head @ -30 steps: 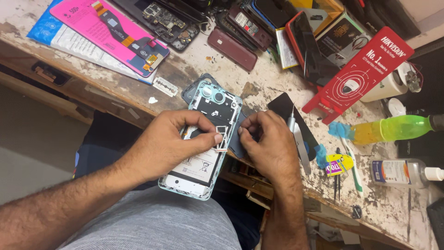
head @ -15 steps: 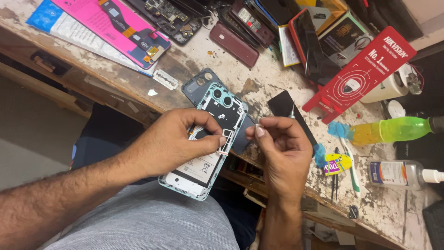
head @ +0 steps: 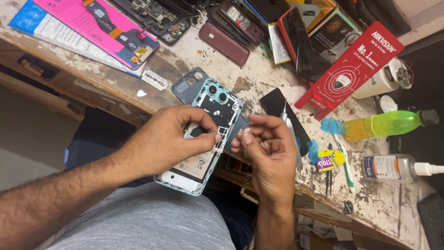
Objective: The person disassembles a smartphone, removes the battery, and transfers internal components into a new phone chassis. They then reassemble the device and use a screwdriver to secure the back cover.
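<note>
**Phone open at the bench edge, hands meeting over its right side**

Phone (head: 203,139), back cover off, lay tilted over the near edge of the bench (head: 259,78), its lower end hanging above the person's lap and its camera end resting on the wood. The teal frame, the dark inner plate and the white battery were all exposed. The left hand (head: 162,143) gripped the phone across its middle, thumb and forefinger pinched narrow at the right edge on a small pale strip, possibly a tab or tray; it was too small to tell which. The right hand (head: 268,148) sat just beside it, fingertips drawn together near the same spot, with a thin screwdriver (head: 289,132) tucked along the fingers and pointing far. Whether those fingertips held a tiny part could not be made out.

The step looked like disassembly of the inner parts, at the point of freeing or seating a small piece on the side rail. The next move would call for a steady left grip and fine work from the right fingertips.

Just far-left of the phone lay its grey back cover (head: 187,85). A black panel (head: 277,109) lay to the right, a red box (head: 354,65) beyond it, and a green bottle (head: 388,124) farther right.
</note>
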A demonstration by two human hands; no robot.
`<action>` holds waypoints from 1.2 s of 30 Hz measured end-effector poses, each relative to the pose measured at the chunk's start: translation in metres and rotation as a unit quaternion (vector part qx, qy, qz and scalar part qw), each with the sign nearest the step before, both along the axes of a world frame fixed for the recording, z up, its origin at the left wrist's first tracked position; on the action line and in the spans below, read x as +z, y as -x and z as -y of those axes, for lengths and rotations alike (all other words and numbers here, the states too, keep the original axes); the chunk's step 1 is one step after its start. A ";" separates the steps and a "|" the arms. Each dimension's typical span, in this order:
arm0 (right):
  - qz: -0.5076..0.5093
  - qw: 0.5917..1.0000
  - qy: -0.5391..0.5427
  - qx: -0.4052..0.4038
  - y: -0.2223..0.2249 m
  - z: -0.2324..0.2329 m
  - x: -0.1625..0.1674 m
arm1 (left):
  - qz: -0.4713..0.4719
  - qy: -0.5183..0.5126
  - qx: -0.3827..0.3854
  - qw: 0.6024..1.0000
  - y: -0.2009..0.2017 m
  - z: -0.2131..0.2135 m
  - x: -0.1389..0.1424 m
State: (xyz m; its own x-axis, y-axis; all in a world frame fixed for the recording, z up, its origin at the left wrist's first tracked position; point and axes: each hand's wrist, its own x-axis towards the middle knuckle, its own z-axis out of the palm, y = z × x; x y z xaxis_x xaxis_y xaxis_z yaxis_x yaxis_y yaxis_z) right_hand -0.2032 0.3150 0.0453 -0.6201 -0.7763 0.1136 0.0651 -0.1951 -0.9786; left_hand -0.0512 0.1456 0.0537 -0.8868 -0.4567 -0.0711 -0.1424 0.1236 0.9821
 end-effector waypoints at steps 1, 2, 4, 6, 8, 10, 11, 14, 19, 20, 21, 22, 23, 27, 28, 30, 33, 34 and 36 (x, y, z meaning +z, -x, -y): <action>-0.008 1.000 -0.008 -0.008 0.000 0.000 0.002 | -0.005 0.008 -0.001 1.000 0.001 -0.001 0.001; -0.017 1.000 -0.016 -0.016 -0.001 0.001 0.003 | -0.010 0.017 -0.001 1.000 0.001 -0.001 0.002; -0.031 0.998 -0.047 -0.027 -0.006 -0.001 0.008 | -0.010 0.032 -0.001 0.999 0.002 -0.002 0.004; -0.046 0.995 -0.076 -0.035 -0.011 -0.002 0.013 | -0.001 0.045 0.001 0.999 0.001 -0.004 0.005; -0.063 0.992 -0.105 -0.043 -0.015 -0.001 0.015 | -0.019 0.077 0.008 0.997 0.001 -0.006 0.005; -0.086 0.989 -0.114 -0.041 -0.016 0.002 0.015 | -0.030 0.095 0.008 0.995 0.000 -0.006 0.006; -0.099 0.987 -0.119 -0.041 -0.015 0.004 0.015 | -0.032 0.096 0.007 0.995 0.000 -0.006 0.006; -0.067 0.988 -0.136 -0.025 -0.013 0.007 0.014 | -0.015 0.104 -0.002 0.994 0.000 -0.006 0.006; -0.027 0.993 -0.116 -0.003 -0.009 0.009 0.010 | 0.006 0.118 -0.009 0.993 -0.001 -0.006 0.006; -0.019 0.994 -0.111 0.000 -0.009 0.009 0.008 | 0.011 0.120 -0.010 0.993 -0.001 -0.005 0.006; -0.017 0.994 -0.109 -0.002 -0.009 0.010 0.007 | 0.017 0.122 -0.010 0.992 -0.001 -0.005 0.006; -0.014 0.994 -0.108 -0.003 -0.009 0.010 0.006 | 0.008 0.123 -0.009 0.992 -0.001 -0.005 0.007; -0.011 0.994 -0.108 -0.003 -0.009 0.010 0.005 | -0.002 0.122 -0.007 0.992 -0.001 -0.005 0.007; -0.018 0.994 -0.111 -0.012 -0.010 0.009 0.002 | -0.002 0.127 -0.011 0.992 -0.002 -0.005 0.008; -0.025 0.993 -0.114 -0.016 -0.011 0.009 0.001 | -0.010 0.126 -0.005 0.992 -0.002 -0.006 0.008; -0.047 0.992 -0.117 -0.023 -0.015 0.011 0.001 | -0.025 0.126 0.006 0.992 -0.003 -0.007 0.007; -0.083 0.990 -0.104 -0.043 -0.026 0.011 0.002 | 0.022 0.118 0.000 0.993 -0.005 -0.007 0.002; -0.088 0.990 -0.094 -0.054 -0.028 0.009 0.005 | -0.034 0.104 -0.002 0.994 -0.005 -0.007 -0.001; -0.094 0.991 -0.064 -0.074 -0.028 0.005 0.013 | -0.145 0.075 -0.011 0.987 -0.005 -0.005 -0.008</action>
